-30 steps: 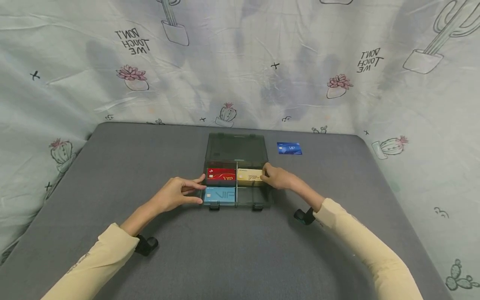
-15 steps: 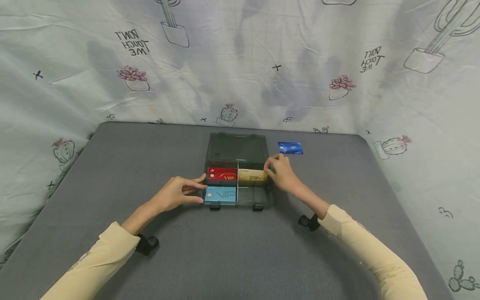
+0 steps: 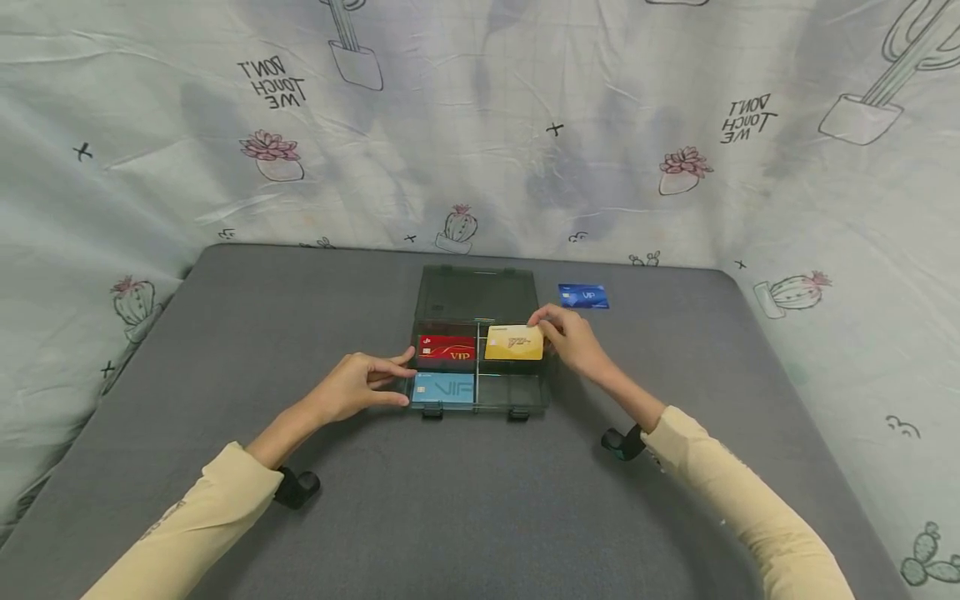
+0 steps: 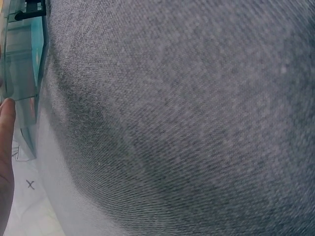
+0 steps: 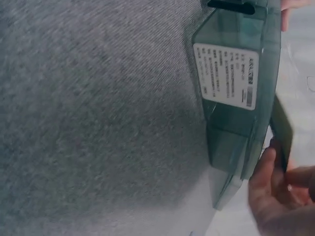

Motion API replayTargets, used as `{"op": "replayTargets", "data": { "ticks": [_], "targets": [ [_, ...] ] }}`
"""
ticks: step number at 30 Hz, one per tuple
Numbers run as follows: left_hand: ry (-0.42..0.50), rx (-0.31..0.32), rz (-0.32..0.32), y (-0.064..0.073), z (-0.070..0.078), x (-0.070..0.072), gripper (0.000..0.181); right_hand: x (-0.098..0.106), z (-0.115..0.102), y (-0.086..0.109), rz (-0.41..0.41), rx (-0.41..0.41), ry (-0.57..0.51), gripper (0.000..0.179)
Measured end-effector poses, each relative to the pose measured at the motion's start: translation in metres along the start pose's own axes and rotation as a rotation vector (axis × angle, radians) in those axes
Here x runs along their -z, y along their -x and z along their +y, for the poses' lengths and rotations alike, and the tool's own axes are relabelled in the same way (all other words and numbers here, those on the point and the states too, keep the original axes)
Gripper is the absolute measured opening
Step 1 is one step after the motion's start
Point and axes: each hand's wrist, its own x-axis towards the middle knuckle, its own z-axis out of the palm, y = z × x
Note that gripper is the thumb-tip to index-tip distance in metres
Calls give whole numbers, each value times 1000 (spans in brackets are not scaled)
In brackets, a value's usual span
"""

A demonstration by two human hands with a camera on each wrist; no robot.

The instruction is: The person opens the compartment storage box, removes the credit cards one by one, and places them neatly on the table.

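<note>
In the head view, a clear dark green divided box [image 3: 513,392] lies with its lid [image 3: 478,293] folded back. My right hand [image 3: 576,340] pinches a yellow VIP card [image 3: 510,342] by its upper right corner, above the back right compartment. The right wrist view shows the same card [image 5: 282,129] tilted, over the box's rim. My left hand [image 3: 347,390] touches the box's left side, its fingers fairly straight. In the back left compartment lies a red VIP card [image 3: 447,347]. A light blue VIP card [image 3: 444,388] fills the front left one.
Right of the lid, a dark blue VIP card [image 3: 583,296] lies flat on the grey cloth-covered table [image 3: 450,500]. A printed white curtain [image 3: 480,125] hangs along the back and sides. Two black latches [image 3: 518,413] stick out at the box's front.
My right hand has shifted from the compartment's right edge, and the yellow card has come up out of the back right compartment in its fingers. My left hand stays at the box's side.
</note>
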Motion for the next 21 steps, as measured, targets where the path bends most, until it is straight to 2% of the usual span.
{"op": "replayTargets", "data": {
  "ticks": [7, 11, 14, 18, 21],
  "targets": [
    [11, -12, -1, 1, -4, 0, 46, 2, 6, 3, -73, 12, -75, 23],
    [16, -11, -2, 1, -4, 0, 46, 4, 6, 2, -95, 2, -35, 27],
    [17, -5, -3, 1, -5, 0, 45, 7, 8, 1, -115, -15, -11, 41],
    [13, -5, -2, 1, -5, -1, 46, 13, 12, 0, -180, -57, -132, 54],
    [5, -11, -1, 1, -6, -1, 45, 17, 14, 1, -230, -70, -243, 58]
  ]
}}
